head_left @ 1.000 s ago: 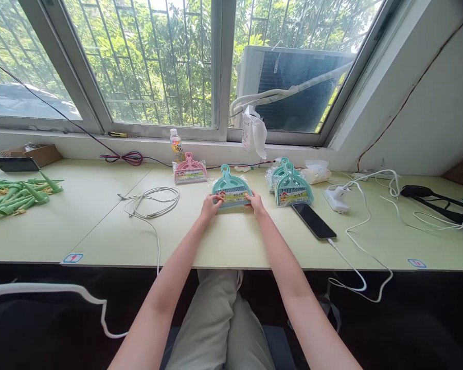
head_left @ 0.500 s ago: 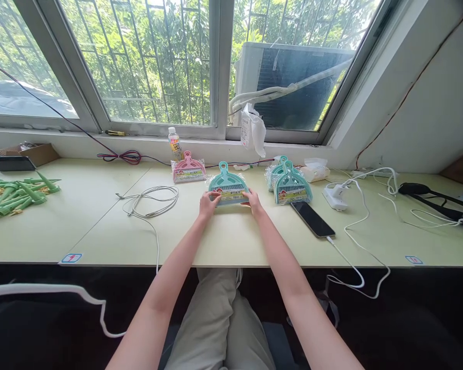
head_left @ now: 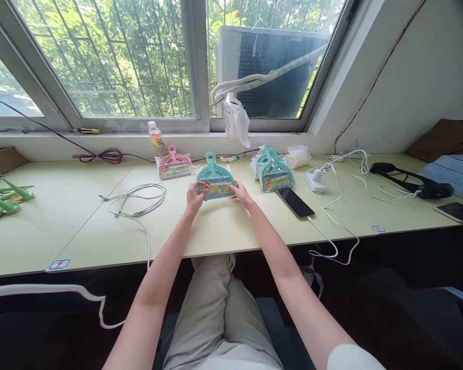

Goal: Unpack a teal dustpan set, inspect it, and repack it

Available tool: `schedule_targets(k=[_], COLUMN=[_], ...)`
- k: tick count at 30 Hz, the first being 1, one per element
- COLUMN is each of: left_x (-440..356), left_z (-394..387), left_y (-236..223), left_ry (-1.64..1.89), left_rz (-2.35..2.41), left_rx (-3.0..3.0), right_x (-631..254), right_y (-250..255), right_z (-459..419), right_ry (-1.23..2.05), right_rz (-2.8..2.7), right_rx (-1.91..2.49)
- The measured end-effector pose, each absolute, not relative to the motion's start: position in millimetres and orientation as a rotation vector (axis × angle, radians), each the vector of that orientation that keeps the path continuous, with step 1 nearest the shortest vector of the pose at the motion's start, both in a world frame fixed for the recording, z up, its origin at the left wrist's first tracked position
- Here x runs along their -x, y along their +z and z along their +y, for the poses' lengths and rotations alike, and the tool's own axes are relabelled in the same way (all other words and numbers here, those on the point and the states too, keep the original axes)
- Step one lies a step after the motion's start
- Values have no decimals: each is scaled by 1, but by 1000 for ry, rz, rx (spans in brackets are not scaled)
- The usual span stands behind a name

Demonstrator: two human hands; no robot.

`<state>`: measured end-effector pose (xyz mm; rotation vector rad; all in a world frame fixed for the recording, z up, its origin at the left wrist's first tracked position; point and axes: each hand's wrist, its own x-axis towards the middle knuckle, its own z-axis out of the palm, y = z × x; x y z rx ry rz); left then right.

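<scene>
A teal mini dustpan-and-brush set (head_left: 215,177) in clear wrap lies flat on the pale desk (head_left: 224,226), handle pointing to the window. My left hand (head_left: 195,195) pinches its left lower corner and my right hand (head_left: 241,192) pinches its right lower corner. A pink set (head_left: 173,164) of the same kind lies to the left near the sill. Two more teal sets (head_left: 274,172) lie stacked to the right.
A black phone (head_left: 294,202) on a white cable lies right of the teal stack, beside a white charger (head_left: 315,181). A coiled white cable (head_left: 137,199) lies left. Green sticks (head_left: 3,198), a small bottle (head_left: 156,138), black headgear (head_left: 409,180) and another person's phone (head_left: 454,211) ring the desk.
The view has swung to the right, so everything sits further left in the picture. Both hands stay on the teal set's lower corners, which has hardly shifted on the desk.
</scene>
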<state>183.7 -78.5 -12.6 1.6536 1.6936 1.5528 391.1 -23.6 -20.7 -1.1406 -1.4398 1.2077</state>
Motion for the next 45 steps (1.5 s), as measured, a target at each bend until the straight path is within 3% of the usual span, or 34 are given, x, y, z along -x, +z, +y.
schedule_targets(k=[4, 8, 11, 19, 27, 35, 45], left_x=[-214, -278, -336, -437, -455, -471, -478], left_z=[-101, -120, -121, -74, -37, -88, -101], left_y=[-3, -4, -7, -16, -27, -22, -39], left_ry=[1706, 1774, 1701, 1573, 1379, 1540, 1202], left_rz=[1579, 1410, 1261, 1274, 1379, 956, 805], left_rx=[-1604, -1569, -1623, -1745, -1971, -2131, -2325], right_x=[-462, -572, -632, -674, -695, -694, -702], right_y=[-23, -34, -43, -59, -57, -65, -62], right_z=[-39, -57, -73, -131, -171, -172, -186], right_ry=[604, 70, 207, 315, 337, 246, 273], right_rz=[-1582, -1615, -1711, -1927, -2002, -1986, -1933], right_rx=[1146, 1562, 1900, 1853, 1898, 1837, 1843])
